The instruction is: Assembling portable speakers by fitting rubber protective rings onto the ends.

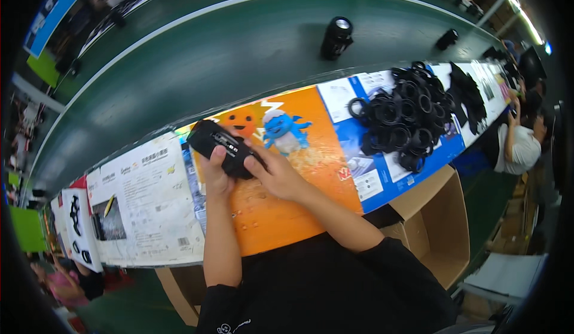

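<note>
Both of my hands hold a black cylindrical speaker (222, 145) above the orange sheet (293, 202) on the bench. It lies tilted, with its far end up to the left and a row of small pale marks along its side. My left hand (217, 172) grips it from the near left, thumb on top. At the right end, my right hand (280, 175) closes around the body with its thumb pressed on it. Fingers beneath the speaker are hidden.
Black rings (406, 110) lie heaped at the right, beside black straps (467, 98). Beyond the bench runs a green conveyor (239, 53) carrying another speaker (338, 38). A cardboard box (439, 226) is below right. A yellow pen (109, 205) lies left. A co-worker (520, 142) sits far right.
</note>
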A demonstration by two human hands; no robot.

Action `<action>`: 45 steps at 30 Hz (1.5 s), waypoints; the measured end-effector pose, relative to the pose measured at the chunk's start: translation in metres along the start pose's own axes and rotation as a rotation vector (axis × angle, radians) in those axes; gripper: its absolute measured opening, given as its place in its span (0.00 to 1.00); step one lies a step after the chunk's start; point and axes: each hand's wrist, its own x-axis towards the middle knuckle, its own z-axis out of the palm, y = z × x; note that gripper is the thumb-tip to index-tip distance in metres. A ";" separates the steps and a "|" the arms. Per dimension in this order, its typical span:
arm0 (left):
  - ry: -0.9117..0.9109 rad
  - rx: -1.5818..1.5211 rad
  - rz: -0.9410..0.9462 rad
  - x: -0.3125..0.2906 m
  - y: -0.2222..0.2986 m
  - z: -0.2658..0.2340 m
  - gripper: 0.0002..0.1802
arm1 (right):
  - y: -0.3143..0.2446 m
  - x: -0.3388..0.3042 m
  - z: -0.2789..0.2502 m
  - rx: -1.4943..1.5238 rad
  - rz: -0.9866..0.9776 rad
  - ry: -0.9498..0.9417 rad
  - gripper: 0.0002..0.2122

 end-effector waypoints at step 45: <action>0.024 0.174 -0.056 0.008 0.009 -0.003 0.38 | -0.027 -0.013 -0.092 -0.870 -0.293 0.027 0.14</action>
